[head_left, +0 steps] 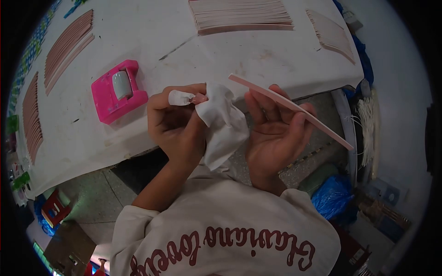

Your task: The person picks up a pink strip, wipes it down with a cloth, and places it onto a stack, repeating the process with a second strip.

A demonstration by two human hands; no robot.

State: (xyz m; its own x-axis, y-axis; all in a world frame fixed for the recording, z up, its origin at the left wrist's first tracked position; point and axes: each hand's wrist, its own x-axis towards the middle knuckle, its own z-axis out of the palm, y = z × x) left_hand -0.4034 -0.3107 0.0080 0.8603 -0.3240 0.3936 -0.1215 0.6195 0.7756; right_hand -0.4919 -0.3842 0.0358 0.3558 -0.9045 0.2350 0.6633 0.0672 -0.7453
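A white cloth (223, 122) hangs from my left hand (177, 119), whose fingers are curled around its upper part; a small white wrap covers one fingertip. To its right, my right hand (278, 133) holds a long thin pale pink strip (294, 107) between thumb and fingers. The strip slants down from upper left to lower right. On the table beyond my left hand stands a bright pink dispenser (108, 99) with a white roller (121, 85) in it.
The white-covered table (161, 27) bears stacks of pink strips at its far edge (241, 16), its right (329, 34) and its left (69, 46). A blue plastic bag (332, 195) lies on the floor at right, below a bundle of white strings (367, 131).
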